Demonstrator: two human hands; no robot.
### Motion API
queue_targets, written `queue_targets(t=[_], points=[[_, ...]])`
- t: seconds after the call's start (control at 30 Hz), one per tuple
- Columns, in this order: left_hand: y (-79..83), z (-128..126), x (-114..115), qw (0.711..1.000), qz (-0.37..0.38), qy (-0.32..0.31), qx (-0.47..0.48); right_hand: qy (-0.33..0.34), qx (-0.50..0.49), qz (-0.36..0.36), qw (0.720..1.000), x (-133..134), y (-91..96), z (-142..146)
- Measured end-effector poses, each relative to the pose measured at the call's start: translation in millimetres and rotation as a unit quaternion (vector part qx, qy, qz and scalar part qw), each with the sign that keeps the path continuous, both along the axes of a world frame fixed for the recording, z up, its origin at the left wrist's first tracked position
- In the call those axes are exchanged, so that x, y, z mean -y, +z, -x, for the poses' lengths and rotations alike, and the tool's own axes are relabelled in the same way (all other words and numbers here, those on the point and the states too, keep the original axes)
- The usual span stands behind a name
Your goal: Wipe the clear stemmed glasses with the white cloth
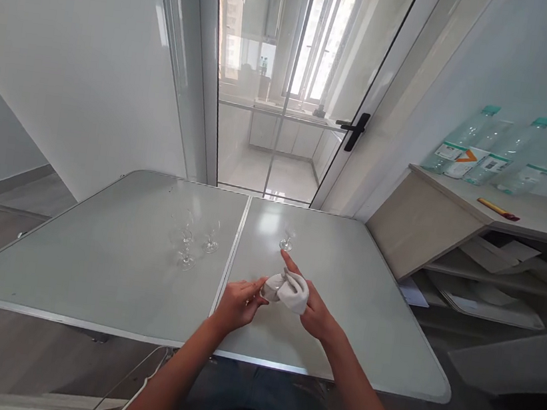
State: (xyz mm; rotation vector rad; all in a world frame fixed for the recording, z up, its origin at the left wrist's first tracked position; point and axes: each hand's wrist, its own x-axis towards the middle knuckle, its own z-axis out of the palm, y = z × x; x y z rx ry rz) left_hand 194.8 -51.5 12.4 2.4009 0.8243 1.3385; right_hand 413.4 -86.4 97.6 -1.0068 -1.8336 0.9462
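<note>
White cloth [294,294] sits bunched between both hands, above the near part of the table [107,243], right of its seam. Left hand [243,303] pinches its left edge; right hand [317,312] grips it from the right, index finger stretched toward a far stemmed glass [287,240]. More stemmed glasses [186,261] stand left of the seam. Work with the cloth seems under way; which glasses are done or left, I cannot tell.

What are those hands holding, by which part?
A bunched white cloth, by its right side in the right hand; left hand at its left edge. Whether it wraps anything is unclear.
</note>
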Motion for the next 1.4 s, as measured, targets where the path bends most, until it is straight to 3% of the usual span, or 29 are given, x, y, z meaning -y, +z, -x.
queue_targets(t=[0.1, 0.17, 0.37, 0.43, 0.53, 0.63, 0.77, 0.87, 1.0, 1.1, 1.23, 1.4], points=[[2.7, 2, 2, 0.990, 0.120, -0.040, 0.056, 0.099, 0.056, -0.102, 0.988, -5, 0.2, -8], [2.8, 2, 2, 0.986, 0.149, -0.042, 0.065, 0.116, 0.059, -0.133, 0.983, -8, -3.0, -10], [-6.5, 1, -2, 0.999, -0.027, 0.023, 0.029, -0.033, -0.062, -0.027, 0.997, -4, -10.3, 3], [-7.7, 0, -2, 0.997, -0.069, 0.046, 0.014, -0.048, -0.029, -0.036, 0.998, -2, -9.8, 3], [-7.2, -1, 0, 0.992, -0.107, 0.069, -0.011, -0.038, 0.104, -0.062, 0.992, -1, -7.9, -2], [-6.4, -2, 3, 0.990, -0.110, 0.083, -0.030, -0.062, 0.132, -0.035, 0.989, 1, -7.0, -3], [-6.2, -4, 3, 0.995, -0.063, 0.076, -0.014, -0.072, -0.041, 0.026, 0.996, 1, -11.1, 6], [-6.7, -3, 1, 0.996, -0.056, 0.064, 0.015, -0.137, -0.150, -0.001, 0.979, 1, -14.4, 13], [-7.2, -2, -1, 0.994, -0.083, 0.064, 0.003, -0.127, -0.013, -0.037, 0.991, 2, -12.1, 14], [-8.0, -3, 0, 0.992, -0.094, 0.070, -0.046, -0.110, 0.050, 0.005, 0.993, 0, -14.2, 8], [-9.3, -6, 0, 0.992, -0.057, 0.096, -0.061, -0.089, -0.083, 0.063, 0.991, -13, -35.0, -1], [-10.5, -5, -4, 0.987, -0.036, 0.152, -0.036, -0.163, -0.272, 0.008, 0.948, -42, -60.4, 6]])
